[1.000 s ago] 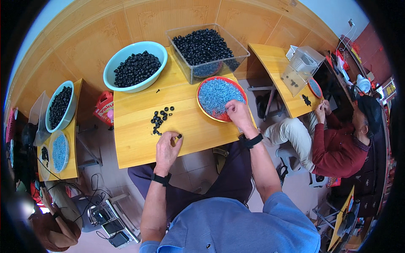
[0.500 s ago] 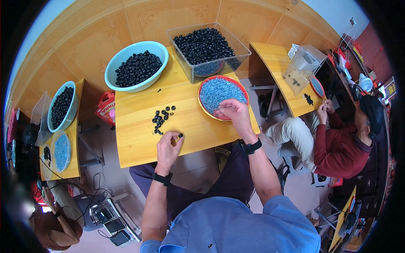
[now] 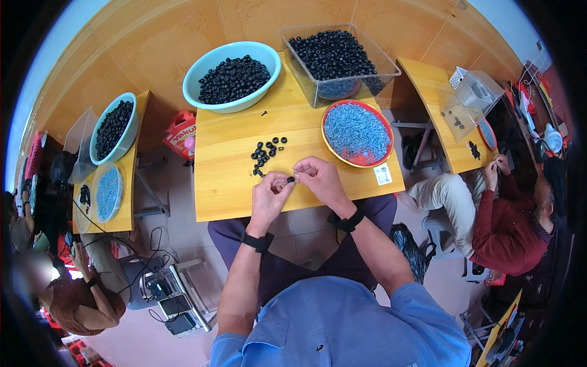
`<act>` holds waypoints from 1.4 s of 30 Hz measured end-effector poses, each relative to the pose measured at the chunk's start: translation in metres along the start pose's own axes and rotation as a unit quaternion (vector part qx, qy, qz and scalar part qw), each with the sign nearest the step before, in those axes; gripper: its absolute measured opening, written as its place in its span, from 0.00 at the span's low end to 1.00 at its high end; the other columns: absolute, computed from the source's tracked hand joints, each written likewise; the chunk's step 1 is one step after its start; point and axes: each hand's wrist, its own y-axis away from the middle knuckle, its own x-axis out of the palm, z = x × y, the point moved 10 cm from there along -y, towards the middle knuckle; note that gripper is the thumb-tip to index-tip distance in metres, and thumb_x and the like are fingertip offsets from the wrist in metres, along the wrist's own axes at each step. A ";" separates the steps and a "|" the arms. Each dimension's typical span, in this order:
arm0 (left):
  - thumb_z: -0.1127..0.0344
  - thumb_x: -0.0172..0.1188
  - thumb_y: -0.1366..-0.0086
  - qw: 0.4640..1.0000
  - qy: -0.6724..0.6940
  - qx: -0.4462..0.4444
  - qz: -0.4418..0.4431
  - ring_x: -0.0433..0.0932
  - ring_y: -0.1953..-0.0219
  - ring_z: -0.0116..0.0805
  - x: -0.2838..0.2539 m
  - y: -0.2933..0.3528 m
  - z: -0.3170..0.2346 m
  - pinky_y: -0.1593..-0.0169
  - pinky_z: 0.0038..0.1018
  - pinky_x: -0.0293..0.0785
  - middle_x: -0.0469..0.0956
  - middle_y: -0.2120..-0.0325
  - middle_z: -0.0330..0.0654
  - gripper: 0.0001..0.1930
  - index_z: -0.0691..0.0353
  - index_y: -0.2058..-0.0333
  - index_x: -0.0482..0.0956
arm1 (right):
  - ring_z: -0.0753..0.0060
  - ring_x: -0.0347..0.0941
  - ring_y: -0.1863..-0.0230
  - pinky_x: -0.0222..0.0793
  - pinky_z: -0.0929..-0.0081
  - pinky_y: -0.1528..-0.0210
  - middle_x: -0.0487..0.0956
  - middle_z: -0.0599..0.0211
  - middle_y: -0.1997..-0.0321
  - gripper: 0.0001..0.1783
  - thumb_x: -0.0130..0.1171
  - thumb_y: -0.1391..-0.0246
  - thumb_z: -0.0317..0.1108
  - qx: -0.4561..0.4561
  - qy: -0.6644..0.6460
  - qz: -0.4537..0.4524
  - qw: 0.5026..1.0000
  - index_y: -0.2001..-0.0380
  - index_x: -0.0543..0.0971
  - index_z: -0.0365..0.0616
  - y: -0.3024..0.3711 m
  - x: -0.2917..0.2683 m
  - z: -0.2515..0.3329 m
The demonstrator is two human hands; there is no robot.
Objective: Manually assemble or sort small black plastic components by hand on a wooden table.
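My left hand (image 3: pixel 269 199) pinches a small round black part (image 3: pixel 291 180) between thumb and fingertips, just over the near edge of the yellow table (image 3: pixel 226 177). Beside it, my right hand (image 3: pixel 321 182) has its thumb and fingers closed right at that part; whatever they hold is too small to make out. Several black ring-like parts (image 3: pixel 263 153) lie loose past my left hand. To the right, a red bowl with a yellow rim (image 3: pixel 391 136) holds many tiny blue-grey pieces (image 3: pixel 354 128), and its red bottom shows at the near side.
At the back stand a light-blue basin (image 3: pixel 191 92) and a clear plastic box (image 3: pixel 318 92), both full of black parts. A white label (image 3: pixel 383 174) lies near the right corner. People sit at side tables, one in a maroon top (image 3: pixel 507 235) at right, another (image 3: pixel 92 306) at left.
My right hand has come from the red bowl to meet my left hand at the black part. The whole view has shifted, so the table appears farther right.
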 end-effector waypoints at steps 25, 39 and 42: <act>0.76 0.66 0.34 0.996 0.092 -0.002 -0.005 0.75 0.66 0.16 -0.001 -0.003 0.009 0.62 0.17 0.72 0.82 0.68 0.35 0.10 0.68 0.58 0.75 | 0.48 0.82 0.64 0.77 0.61 0.62 0.81 0.52 0.67 0.04 0.60 0.44 0.25 -0.096 0.180 -0.016 0.979 0.65 0.77 0.38 0.019 0.015 0.014; 0.75 0.64 0.32 1.000 0.019 -0.011 -0.020 0.71 0.71 0.16 -0.006 -0.002 0.009 0.67 0.16 0.67 0.78 0.72 0.31 0.08 0.65 0.57 0.74 | 0.50 0.81 0.66 0.77 0.59 0.63 0.82 0.55 0.68 0.04 0.62 0.44 0.26 -0.210 0.242 -0.036 0.946 0.65 0.80 0.39 0.021 0.014 0.030; 0.75 0.64 0.32 0.999 0.031 -0.008 -0.011 0.71 0.71 0.16 -0.002 -0.002 0.005 0.67 0.16 0.67 0.78 0.72 0.31 0.08 0.65 0.58 0.74 | 0.50 0.81 0.66 0.77 0.59 0.63 0.82 0.55 0.69 0.05 0.62 0.44 0.26 -0.188 0.232 -0.029 0.954 0.64 0.79 0.39 0.018 0.013 0.020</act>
